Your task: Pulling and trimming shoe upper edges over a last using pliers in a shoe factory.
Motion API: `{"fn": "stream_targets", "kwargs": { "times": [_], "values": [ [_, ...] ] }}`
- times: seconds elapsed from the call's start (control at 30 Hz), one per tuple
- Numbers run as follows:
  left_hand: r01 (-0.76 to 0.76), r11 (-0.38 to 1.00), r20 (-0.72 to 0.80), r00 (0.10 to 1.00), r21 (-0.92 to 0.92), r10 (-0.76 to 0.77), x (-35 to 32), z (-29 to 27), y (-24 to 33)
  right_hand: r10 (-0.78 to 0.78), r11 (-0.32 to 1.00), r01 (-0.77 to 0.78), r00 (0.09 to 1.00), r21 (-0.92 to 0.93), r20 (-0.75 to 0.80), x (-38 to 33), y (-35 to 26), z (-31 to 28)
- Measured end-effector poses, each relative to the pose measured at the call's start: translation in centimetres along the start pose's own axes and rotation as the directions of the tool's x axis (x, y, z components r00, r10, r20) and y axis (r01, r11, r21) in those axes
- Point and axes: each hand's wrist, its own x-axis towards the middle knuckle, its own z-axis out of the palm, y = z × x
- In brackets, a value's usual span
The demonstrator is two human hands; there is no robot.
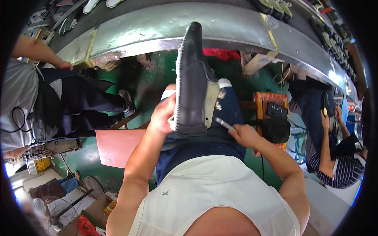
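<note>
In curled hands: shoe, seemingly pen.

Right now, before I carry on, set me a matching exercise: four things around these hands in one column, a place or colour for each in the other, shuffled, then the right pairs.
Column one
1. Shoe
2. Pen-shaped tool
3. Flat board
4. Metal ledge

Column two
A. Pink, off to the left
B. Held in the right hand
C. Silver-grey, running across beyond both hands
D. Held in the left hand

Right pairs: 1-D, 2-B, 3-A, 4-C.
</note>
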Motion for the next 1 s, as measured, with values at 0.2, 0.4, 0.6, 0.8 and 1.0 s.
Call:
{"fn": "stream_targets", "kwargs": {
  "times": [0.2,0.4,0.6,0.8,1.0],
  "values": [
    [0.06,0.963,-0.131,0.987,-0.261,-0.097,7.6,-2.6,1.3,-0.073,0.868,0.042,0.996,-0.495,-0.044,-1.4,-2.9,-0.1],
    [0.017,0.949,-0.036,0.999,-0.314,-0.029,9.0,-5.1,-0.2,-0.101,0.871,0.055,0.993,-0.489,-0.068,-0.1,-3.3,-1.0],
    [0.016,0.957,-0.035,0.999,-0.29,-0.028,9.2,-5.9,0.3,-0.305,0.91,0.221,0.93,-0.352,-0.206,3.1,-4.4,-3.4],
    [-0.007,0.97,-0.005,1.0,-0.244,0.006,9.5,-6.8,0.9,-0.529,0.831,0.549,0.735,-0.085,-0.424,7.7,-11.4,-8.5],
    [0.0,0.945,-0.054,0.998,-0.327,-0.019,8.8,-3.1,2.7,-0.633,0.772,0.61,0.711,-0.178,-0.306,9.5,-14.6,-10.7]
  ]
}}
